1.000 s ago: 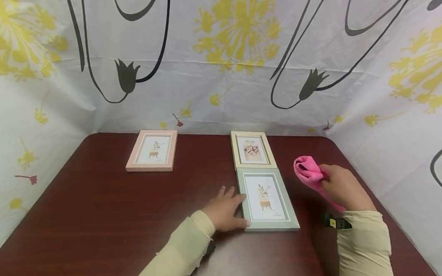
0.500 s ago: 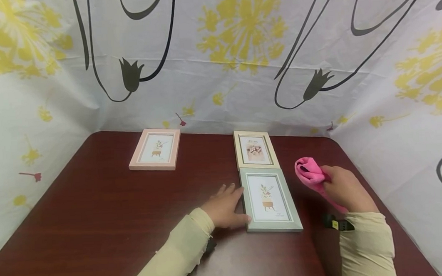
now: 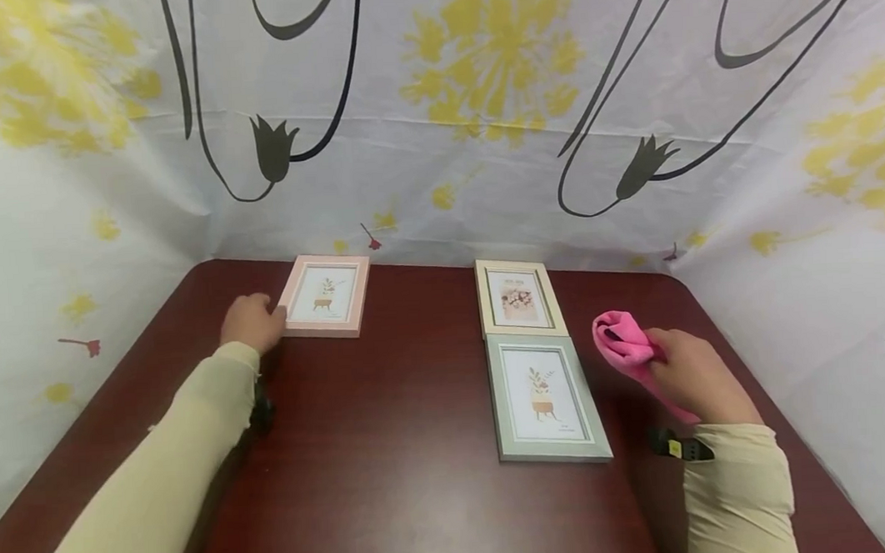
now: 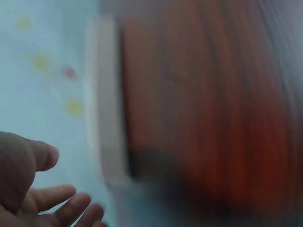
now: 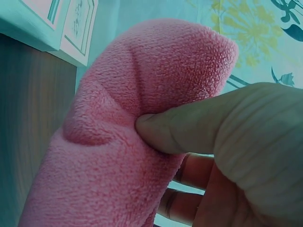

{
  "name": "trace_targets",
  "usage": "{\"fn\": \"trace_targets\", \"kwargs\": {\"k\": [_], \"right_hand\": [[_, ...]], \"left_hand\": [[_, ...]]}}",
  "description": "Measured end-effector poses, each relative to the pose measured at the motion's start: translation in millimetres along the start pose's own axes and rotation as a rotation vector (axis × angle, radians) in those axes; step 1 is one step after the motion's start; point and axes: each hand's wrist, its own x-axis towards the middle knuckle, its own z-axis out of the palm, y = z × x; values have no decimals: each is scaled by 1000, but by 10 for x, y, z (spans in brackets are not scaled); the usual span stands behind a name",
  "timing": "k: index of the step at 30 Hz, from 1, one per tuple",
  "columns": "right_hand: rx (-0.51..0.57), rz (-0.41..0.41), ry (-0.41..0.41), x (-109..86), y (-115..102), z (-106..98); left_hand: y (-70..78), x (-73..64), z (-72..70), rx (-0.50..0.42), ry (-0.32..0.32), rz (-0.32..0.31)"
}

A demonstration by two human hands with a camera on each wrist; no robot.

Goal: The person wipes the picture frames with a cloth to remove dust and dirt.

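Note:
At the back left of the table lies a pink picture frame (image 3: 327,296). My left hand (image 3: 253,322) is at the frame's left side; whether it touches is unclear. In the left wrist view the fingers of this hand (image 4: 52,203) are spread and hold nothing, with the blurred frame edge (image 4: 108,104) beyond them. My right hand (image 3: 695,373) grips a folded pink cloth (image 3: 626,344) at the right. The right wrist view shows the thumb pressing into the fluffy cloth (image 5: 142,80). A pale green picture frame (image 3: 545,400) lies left of the cloth, with a cream picture frame (image 3: 520,297) directly behind it.
The dark red-brown wooden table (image 3: 391,446) has rounded back corners. A white curtain (image 3: 376,163) with yellow and grey flower prints hangs around its back and sides. Dark wrist gear (image 3: 680,445) sits beneath the right forearm.
My left hand has left the pale green frame and moved left and away to the pink frame. The right hand keeps its hold on the cloth. The head view has shifted slightly.

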Motion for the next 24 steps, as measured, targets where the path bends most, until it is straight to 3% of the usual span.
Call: {"fn": "trace_targets", "kwargs": {"k": [4,8,15,24], "right_hand": [[-4,-6,7,2,8,-3],[-7,-13,9,16,5,7],[-6,21,-17,17,8,4],[2,45,-27,-3,3,-5]], "left_hand": [[-287,129,15,-36,-184,-81],[-358,134,53,-114,-212,-99],[-201,-54,63,-209,-315,-127],[71,-465,159,-171,-365,4]]}}
